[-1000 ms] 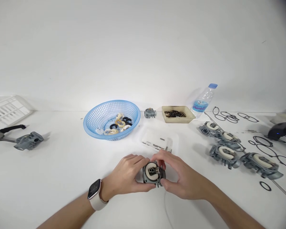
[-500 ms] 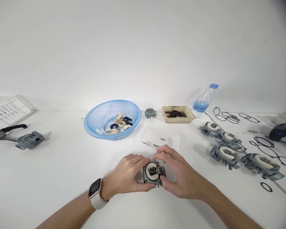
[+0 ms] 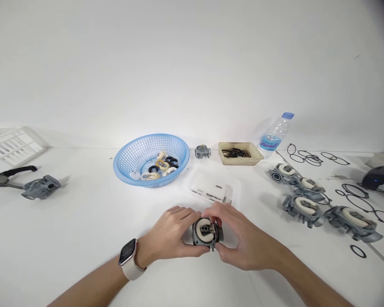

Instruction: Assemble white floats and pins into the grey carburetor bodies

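A grey metal carburetor (image 3: 213, 243) lies on the table between my hands, its open float side facing up. Set in it is a white C-shaped float (image 3: 199, 232). My left hand (image 3: 169, 234), with a watch on its wrist, grips the carburetor's left side, thumb along the near edge and fingers at the far edge. On the other side, my right hand (image 3: 240, 234) is closed around the right part, its index finger bent over the far edge by the float's hinge and its thumb at the near corner. Whether a small part is under those right fingertips is hidden.
Ahead are a blue basket (image 3: 131, 149) of floats, a small carburetor (image 3: 202, 151), a tray (image 3: 252, 161) of black rings, a bottle (image 3: 272, 138) and a white block (image 3: 208, 187). Several carburetors (image 3: 304, 209) and loose rings (image 3: 358, 250) lie right; another carburetor (image 3: 41, 187) sits left.
My right index finger has curled down and in, from the air above the far edge onto the carburetor beside the float. My left hand and the carburetor have stayed put.
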